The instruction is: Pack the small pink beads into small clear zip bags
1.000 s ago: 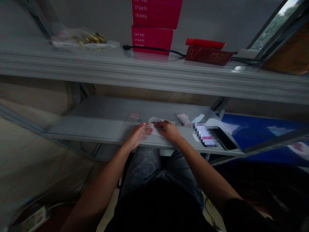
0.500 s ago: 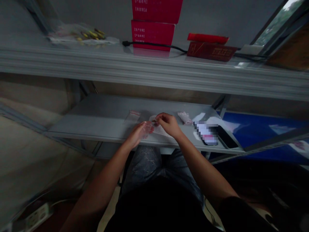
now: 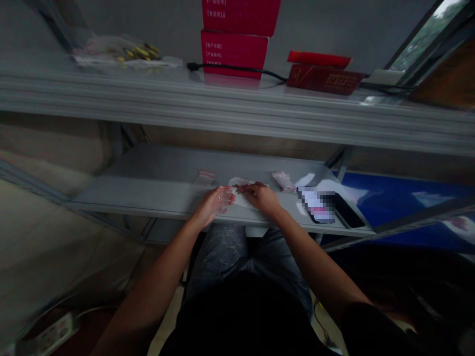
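My left hand (image 3: 211,203) is closed on a small clear plastic bag (image 3: 224,198) near the shelf's front edge. Just to its right, a white sheet (image 3: 241,200) lies flat with a small heap of reddish and brownish pieces (image 3: 242,188) on it. The fingers of my right hand (image 3: 262,196) are pinched together at the right side of that heap; whatever is between them is too small to make out. Behind my left hand lies a clear zip bag (image 3: 205,176) with a red strip. A filled small bag (image 3: 283,181) rests behind and right of my right hand.
Two phone-like devices, one with a lit screen (image 3: 315,205) and one dark (image 3: 349,210), lie at the right of the grey shelf (image 3: 148,173). Above, the upper ledge (image 3: 148,99) bears red boxes (image 3: 233,54), a black cable (image 3: 237,66) and a bag of yellowish pieces (image 3: 141,52).
My right hand has moved slightly right and down, away from the bag's opening to the heap on the sheet, which shows more now. My left hand keeps the bag in place.
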`<state>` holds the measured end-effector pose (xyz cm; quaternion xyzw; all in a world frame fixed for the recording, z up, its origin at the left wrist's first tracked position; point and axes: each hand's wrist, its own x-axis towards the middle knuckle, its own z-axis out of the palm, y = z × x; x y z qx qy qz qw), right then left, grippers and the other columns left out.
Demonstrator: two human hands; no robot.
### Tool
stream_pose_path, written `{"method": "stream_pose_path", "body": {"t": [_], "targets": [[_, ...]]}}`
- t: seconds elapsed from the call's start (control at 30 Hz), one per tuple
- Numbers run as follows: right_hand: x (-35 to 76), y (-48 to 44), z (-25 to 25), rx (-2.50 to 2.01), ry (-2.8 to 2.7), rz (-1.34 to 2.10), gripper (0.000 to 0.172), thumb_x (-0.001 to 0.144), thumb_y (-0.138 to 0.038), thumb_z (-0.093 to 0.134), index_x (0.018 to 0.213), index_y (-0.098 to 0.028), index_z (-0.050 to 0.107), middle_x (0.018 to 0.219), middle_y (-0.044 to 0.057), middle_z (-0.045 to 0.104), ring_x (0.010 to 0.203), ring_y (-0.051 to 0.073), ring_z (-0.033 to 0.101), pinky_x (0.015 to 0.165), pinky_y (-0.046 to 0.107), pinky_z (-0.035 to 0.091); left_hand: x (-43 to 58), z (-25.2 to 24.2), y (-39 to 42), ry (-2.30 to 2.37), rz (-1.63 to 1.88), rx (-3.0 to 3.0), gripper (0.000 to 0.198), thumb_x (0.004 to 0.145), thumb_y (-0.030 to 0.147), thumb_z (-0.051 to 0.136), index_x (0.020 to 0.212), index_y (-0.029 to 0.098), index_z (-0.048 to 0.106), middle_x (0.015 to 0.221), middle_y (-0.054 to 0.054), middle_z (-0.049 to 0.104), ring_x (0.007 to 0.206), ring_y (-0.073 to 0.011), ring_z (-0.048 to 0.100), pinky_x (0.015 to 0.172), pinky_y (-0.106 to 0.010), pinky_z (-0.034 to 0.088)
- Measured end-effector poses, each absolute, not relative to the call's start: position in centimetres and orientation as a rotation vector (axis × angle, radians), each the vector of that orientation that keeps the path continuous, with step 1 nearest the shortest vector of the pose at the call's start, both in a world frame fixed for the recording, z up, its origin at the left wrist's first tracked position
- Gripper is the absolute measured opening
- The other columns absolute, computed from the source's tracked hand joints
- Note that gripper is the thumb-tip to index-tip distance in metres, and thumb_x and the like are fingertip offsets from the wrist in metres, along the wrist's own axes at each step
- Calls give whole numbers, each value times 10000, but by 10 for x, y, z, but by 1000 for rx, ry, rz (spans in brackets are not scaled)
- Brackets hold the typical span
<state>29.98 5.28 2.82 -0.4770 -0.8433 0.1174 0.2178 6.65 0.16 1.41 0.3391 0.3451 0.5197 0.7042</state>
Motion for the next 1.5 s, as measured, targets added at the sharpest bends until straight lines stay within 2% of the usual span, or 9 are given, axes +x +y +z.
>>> {"method": "stream_pose_path", "body": {"t": [0.33,0.8,0.97,1.1,1.2,1.33,1.5], "targets": [[298,50,28,-1265,-2357,362,212,995,-297,628,1117,-199,771,1129,128,752,935,230,710,815,295,517,68,13,1,807,1179,809,445,863,538,715,1122,177,744,969,-101,788,798,-206,729,543,-241,422],[296,53,26,-1291,-2371,315,154,967,-232,630,998,-183,772,1036,114,753,858,216,687,776,297,481,67,7,1,820,1179,851,529,838,589,740,1166,173,720,984,-106,790,810,-204,733,569,-236,433],[298,59,30,-1125,-2141,551,128,907,-213,618,908,-180,741,911,77,746,762,185,660,714,285,479,69,14,-2,846,1168,848,544,808,612,764,1139,181,733,969,-99,784,823,-215,727,567,-239,430],[282,58,48,-981,-1755,843,157,908,-306,589,892,-182,683,789,24,696,656,151,618,614,257,471,70,17,-4,873,1176,855,534,780,606,791,1098,179,754,947,-103,778,843,-242,730,555,-246,425],[267,53,62,-882,-1844,923,196,919,-343,603,927,-179,709,800,18,709,631,138,609,589,247,461,70,17,-4,864,1219,858,510,762,573,817,1074,173,761,968,-99,776,819,-232,722,561,-251,441],[270,62,66,-989,-2002,710,172,929,-267,613,960,-176,756,875,41,761,687,147,651,654,254,482,69,16,-4,852,1225,840,507,781,552,810,1099,161,759,982,-105,777,811,-221,719,569,-247,461],[306,95,51,-1412,-2201,480,163,942,-196,622,934,-188,785,962,71,802,838,196,719,786,273,505,69,17,-4,859,1183,819,513,809,557,790,1129,157,753,1004,-123,784,870,-231,732,591,-240,473]]}}
